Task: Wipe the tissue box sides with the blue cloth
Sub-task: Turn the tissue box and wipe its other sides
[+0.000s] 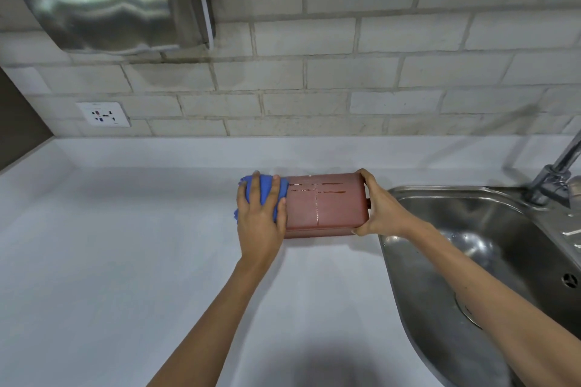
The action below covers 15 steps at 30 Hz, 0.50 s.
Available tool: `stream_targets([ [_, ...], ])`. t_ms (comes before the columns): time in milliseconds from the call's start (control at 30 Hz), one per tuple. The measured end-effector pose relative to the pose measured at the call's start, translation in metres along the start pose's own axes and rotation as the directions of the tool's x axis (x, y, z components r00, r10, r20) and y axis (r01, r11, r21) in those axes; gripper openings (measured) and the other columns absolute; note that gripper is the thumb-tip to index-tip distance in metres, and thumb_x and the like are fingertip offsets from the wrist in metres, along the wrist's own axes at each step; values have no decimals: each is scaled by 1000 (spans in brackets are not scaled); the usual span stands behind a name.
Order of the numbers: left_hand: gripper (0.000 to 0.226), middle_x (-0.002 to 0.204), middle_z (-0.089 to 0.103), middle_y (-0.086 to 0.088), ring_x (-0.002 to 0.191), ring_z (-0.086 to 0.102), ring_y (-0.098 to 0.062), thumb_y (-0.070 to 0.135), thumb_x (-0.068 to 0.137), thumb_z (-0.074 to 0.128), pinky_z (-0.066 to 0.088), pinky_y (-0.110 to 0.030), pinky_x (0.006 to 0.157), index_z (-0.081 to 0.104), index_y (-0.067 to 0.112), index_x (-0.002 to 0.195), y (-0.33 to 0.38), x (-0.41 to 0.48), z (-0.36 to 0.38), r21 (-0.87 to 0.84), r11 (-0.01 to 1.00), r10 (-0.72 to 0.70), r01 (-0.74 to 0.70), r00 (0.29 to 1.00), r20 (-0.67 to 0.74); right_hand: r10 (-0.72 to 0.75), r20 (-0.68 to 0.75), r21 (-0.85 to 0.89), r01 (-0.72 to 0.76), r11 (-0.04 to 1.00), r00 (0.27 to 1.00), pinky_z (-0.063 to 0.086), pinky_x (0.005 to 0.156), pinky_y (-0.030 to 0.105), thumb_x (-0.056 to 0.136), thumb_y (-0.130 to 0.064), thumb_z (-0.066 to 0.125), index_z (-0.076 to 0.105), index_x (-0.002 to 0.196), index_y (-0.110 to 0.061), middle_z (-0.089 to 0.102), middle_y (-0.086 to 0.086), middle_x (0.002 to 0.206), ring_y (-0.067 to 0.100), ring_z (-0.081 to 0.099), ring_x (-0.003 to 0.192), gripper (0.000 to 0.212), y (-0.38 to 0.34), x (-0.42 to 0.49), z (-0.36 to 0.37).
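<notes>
Between both hands, tissue box (327,204): blue cloth (265,193) left, bare grip right.

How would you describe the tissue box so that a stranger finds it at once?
Start at the steel sink on the right of the white counter. Just left of its rim lies the tissue box, held between both hands. It is the only reddish-brown thing there, with a blue cloth pressed on its left end.

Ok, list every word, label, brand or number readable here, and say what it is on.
No text can be read.
Wall socket: small marks near its holes, too small to read.
Steel dispenser: faint mark near its top, blurred.
Tissue box: only streaks, no lettering in view.
</notes>
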<state>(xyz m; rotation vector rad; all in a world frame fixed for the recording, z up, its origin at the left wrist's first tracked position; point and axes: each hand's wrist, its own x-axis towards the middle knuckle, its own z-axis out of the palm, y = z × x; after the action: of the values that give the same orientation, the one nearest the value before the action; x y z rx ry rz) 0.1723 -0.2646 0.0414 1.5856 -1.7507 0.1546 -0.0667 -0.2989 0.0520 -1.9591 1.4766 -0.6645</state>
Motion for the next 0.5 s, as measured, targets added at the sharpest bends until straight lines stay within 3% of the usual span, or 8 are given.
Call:
stream_targets([
  [67, 38, 137, 53, -23, 125, 46, -49, 25, 92, 51, 50, -50, 92, 63, 11, 124, -13, -22, -2, 63, 984, 168, -167, 986, -7, 1, 13, -5, -1, 1000, 1000, 55, 77, 49, 44, -19, 83, 22, 125, -38, 49, 3, 113, 33, 58, 90, 102, 0, 1, -2],
  [133, 45, 135, 56, -21, 123, 48, -47, 36, 97, 37, 56, -47, 83, 64, 12, 124, -28, -38, -7, 104, 956, 272, -273, 962, 23, 1, 24, 3, -1, 1000, 1000, 54, 78, 49, 45, -17, 83, 22, 125, -37, 49, 3, 113, 33, 57, 91, 102, 0, 1, -2],
  [200, 48, 133, 57, -19, 121, 51, -45, 38, 98, 32, 60, -42, 69, 65, 13, 122, -34, -35, -10, 93, 955, 280, -282, 959, 33, 8, 29, 19, -8, 1000, 1000, 55, 78, 49, 46, -13, 83, 22, 127, -35, 49, 5, 113, 35, 57, 92, 103, 1, 1, -2],
  [233, 42, 132, 58, -19, 120, 52, -45, 35, 97, 39, 60, -42, 66, 65, 13, 121, -31, -28, -10, 79, 967, 242, -243, 970, 19, 15, 31, 25, -16, 1000, 999, 54, 77, 48, 46, -13, 83, 22, 128, -34, 49, 6, 113, 36, 57, 91, 104, 0, 1, -2],
  [367, 33, 131, 58, -23, 117, 51, -48, 11, 87, 64, 56, -51, 83, 67, 9, 119, -2, 14, 3, 38, 999, 11, -10, 999, -32, 26, 22, 61, -27, 998, 999, 54, 78, 52, 45, -16, 82, 26, 124, -30, 49, 9, 113, 34, 56, 89, 99, -1, 1, -1],
  [433, 33, 130, 58, -24, 119, 50, -49, 11, 87, 63, 50, -53, 93, 67, 7, 119, 5, 16, 8, 54, 998, 26, -26, 1000, -16, 45, 26, 68, -47, 997, 999, 54, 81, 50, 45, -15, 82, 24, 129, -30, 48, 7, 116, 33, 56, 97, 104, -1, 2, -2],
  [500, 34, 129, 60, -23, 119, 52, -47, 15, 87, 61, 49, -51, 97, 67, 8, 119, 1, 1, 9, 89, 984, 153, -154, 988, 10, 53, 37, 78, -56, 995, 998, 55, 82, 49, 46, -14, 83, 21, 132, -33, 47, 5, 118, 32, 56, 102, 107, 0, 3, -4],
])
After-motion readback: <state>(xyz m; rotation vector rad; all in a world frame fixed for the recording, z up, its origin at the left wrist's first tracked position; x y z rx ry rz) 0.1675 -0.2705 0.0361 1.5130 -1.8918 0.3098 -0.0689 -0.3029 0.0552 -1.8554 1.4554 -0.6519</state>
